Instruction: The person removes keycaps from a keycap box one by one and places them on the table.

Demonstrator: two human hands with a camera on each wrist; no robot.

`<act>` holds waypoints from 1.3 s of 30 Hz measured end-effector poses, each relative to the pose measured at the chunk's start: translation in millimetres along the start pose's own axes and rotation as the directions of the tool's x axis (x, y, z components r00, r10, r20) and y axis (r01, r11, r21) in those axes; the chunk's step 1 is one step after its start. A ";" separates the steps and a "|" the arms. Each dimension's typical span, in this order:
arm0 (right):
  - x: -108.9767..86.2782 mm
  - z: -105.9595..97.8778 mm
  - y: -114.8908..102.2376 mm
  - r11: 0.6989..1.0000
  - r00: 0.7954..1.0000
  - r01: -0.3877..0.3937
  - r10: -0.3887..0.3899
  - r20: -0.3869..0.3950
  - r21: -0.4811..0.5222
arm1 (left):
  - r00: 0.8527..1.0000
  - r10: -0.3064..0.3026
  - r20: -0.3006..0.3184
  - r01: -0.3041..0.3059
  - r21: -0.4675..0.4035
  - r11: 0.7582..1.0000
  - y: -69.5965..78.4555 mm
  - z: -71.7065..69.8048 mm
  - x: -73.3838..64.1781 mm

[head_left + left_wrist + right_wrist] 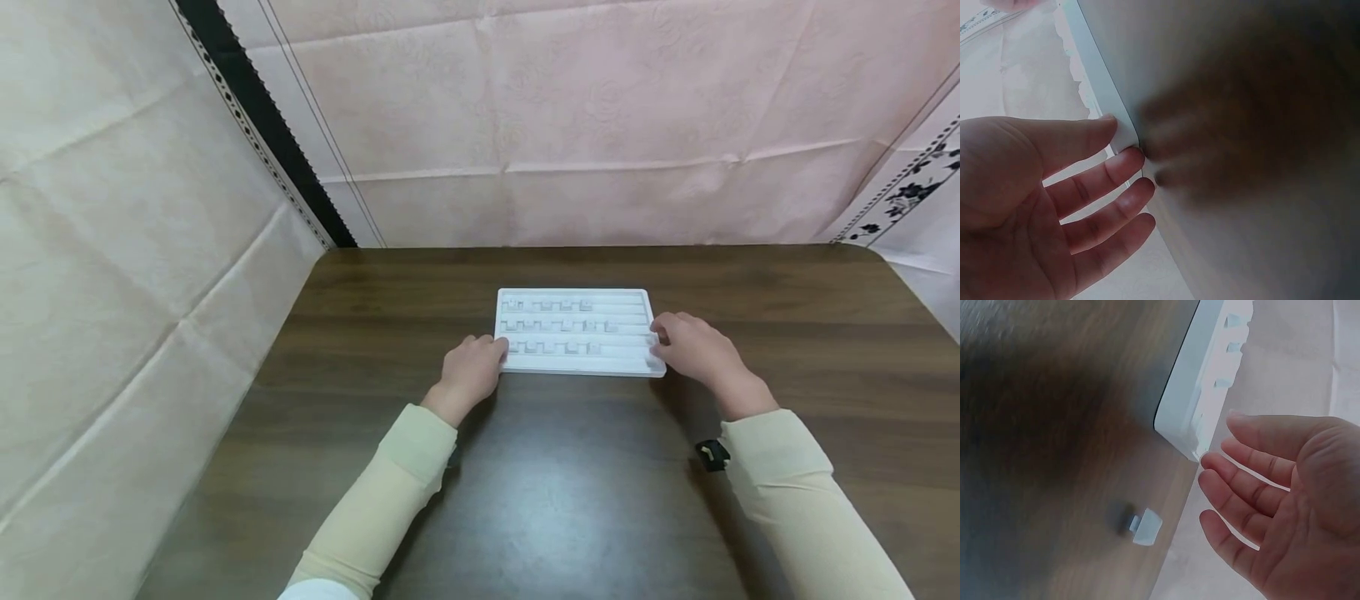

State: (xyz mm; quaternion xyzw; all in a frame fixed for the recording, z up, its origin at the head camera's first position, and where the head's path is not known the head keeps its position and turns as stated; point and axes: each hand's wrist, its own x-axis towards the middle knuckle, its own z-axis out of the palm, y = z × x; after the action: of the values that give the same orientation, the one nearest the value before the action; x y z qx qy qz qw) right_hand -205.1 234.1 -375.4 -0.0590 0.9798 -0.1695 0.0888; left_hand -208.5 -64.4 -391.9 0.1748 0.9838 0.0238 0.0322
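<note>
A white tray (573, 364) with stepped ridges lies on the brown table. Rows of small pale, see-through pieces (555, 326) stand along it. My left hand (471, 372) grips its left end; in the left wrist view the thumb lies on the white edge and the index fingertip is against its lower side. At the tray's right end is my right hand (697, 348), its fingers loosely bent and apart, fingertips right by the corner. A small white block-like piece (1147, 527) with a stub sits on the table beside that corner, hidden in the head view.
The dark brown wooden table (555, 483) runs back to a pale pink cloth (637, 108) hung behind it. Another pale cloth (112, 275) hangs along the left side. A black device (712, 455) is worn at the right wrist.
</note>
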 end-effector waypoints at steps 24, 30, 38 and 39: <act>10.1 14.3 -22.1 0.998 0.998 0.061 -0.061 -0.007 0.013 | 1.000 -0.002 0.009 0.002 -0.022 1.000 -0.6 0.7 1.3; 11.0 13.9 -27.6 0.998 0.998 0.062 -0.062 -0.002 0.018 | 1.000 -0.007 0.008 0.007 -0.023 1.000 -0.4 1.0 1.4; 13.9 15.9 -36.6 0.996 0.996 0.094 -0.094 -0.003 -0.003 | 1.000 -0.002 0.006 0.002 -0.013 1.000 -0.3 -0.2 0.2; 14.6 16.7 -37.9 0.995 0.995 0.096 -0.096 -0.002 -0.005 | 1.000 -0.001 0.006 0.001 -0.012 1.000 -0.3 -0.4 0.0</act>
State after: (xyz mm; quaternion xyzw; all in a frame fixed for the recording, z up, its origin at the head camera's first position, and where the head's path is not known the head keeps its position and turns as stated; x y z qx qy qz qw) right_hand -212.9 191.2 -380.1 -0.1063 0.9762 -0.1714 0.0794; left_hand -208.7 -64.7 -391.6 0.1741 0.9836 0.0292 0.0361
